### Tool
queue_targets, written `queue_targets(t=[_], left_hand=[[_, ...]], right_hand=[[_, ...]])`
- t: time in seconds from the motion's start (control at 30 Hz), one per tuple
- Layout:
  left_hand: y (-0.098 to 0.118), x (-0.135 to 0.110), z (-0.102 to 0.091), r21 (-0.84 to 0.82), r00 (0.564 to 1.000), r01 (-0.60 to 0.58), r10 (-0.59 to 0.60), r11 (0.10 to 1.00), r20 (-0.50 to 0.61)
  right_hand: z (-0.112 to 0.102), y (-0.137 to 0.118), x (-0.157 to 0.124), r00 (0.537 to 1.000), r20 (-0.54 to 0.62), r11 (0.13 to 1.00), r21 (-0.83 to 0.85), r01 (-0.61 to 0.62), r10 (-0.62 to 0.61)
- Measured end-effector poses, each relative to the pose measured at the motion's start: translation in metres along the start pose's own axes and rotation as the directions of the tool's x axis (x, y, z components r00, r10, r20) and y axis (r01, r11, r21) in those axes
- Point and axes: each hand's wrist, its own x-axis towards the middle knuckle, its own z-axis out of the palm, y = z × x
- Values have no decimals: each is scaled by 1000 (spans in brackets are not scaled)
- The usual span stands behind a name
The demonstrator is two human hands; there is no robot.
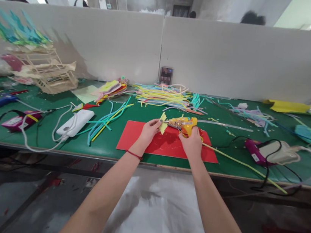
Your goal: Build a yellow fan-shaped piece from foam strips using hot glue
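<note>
Glue gun wrapped by right hand fingers, nozzle at yellow piece pinched in left hand fingers, likely for steadiness, red sheet beneath probably shielding tabletop.

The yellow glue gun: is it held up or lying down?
Held up: the right hand grips the glue gun over the red sheet, nozzle near the yellow piece in the left hand.
</note>
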Motion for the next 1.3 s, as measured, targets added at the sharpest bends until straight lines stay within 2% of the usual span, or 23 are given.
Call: queue_targets(t=[0.13, 0.87, 1.3], left_hand=[[1, -1, 0, -6, 1000, -2, 2, 1000, 5], [3, -4, 1, -32, 1000, -13, 13, 999, 18], [3, -4, 1, -31, 1000, -6, 7, 1000, 18]], right_hand=[[0, 1, 0, 1000, -8, 999, 18, 27, -27], [-2, 3, 1, 998, 67, 999, 43, -13, 10], [-3, 1, 0, 999, 47, 999, 36, -22, 20]])
